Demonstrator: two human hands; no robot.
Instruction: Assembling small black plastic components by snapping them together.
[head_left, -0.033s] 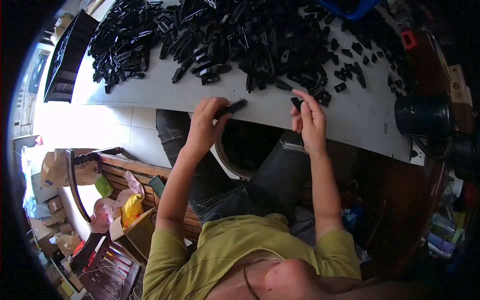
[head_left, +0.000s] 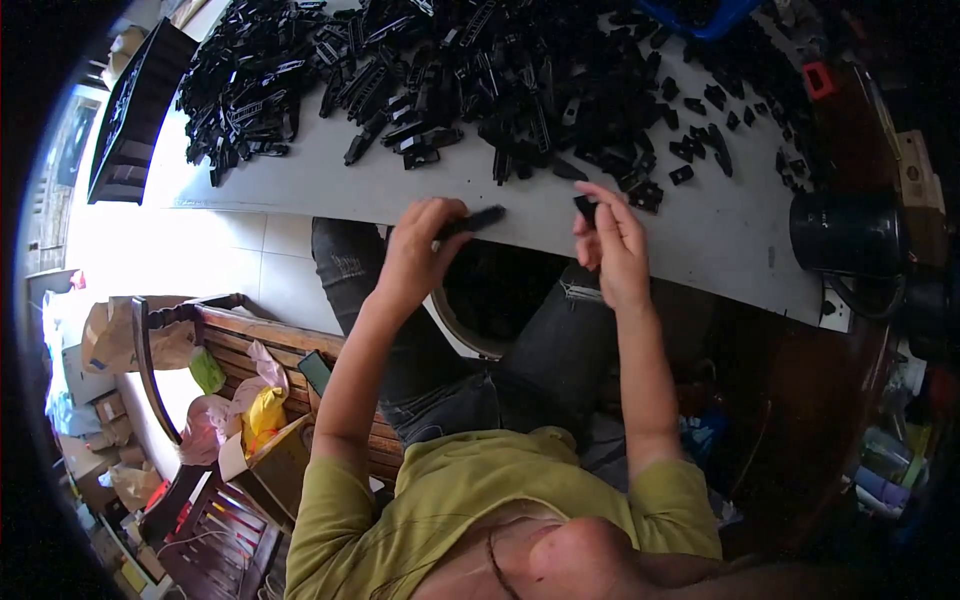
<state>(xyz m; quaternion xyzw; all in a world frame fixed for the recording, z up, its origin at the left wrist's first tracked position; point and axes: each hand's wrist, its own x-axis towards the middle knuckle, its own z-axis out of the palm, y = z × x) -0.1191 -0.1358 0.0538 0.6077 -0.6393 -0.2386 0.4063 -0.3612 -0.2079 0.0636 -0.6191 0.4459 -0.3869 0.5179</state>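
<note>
In the head view, the left hand grips a long, narrow black bar, apparently moulded plastic, between thumb and fingers, its free end jutting rightward over the near edge of the pale grey flat-topped counter; whether it touches the surface, I cannot tell. The right hand pinches a small, dark, blocky piece, well apart from the bar, with one finger extended past it. Beyond the hands spreads a heap of loose, glossy black plastic-looking parts. The bar looks light and stiff, probably somewhat slick on its smooth faces, so a pinch across its narrow sides, behind the free end, should keep it steady. Blur hides any thin tabs, which might snap if bent. The small piece offers little surface and is best taken by opposite edges with the fingertips
</note>
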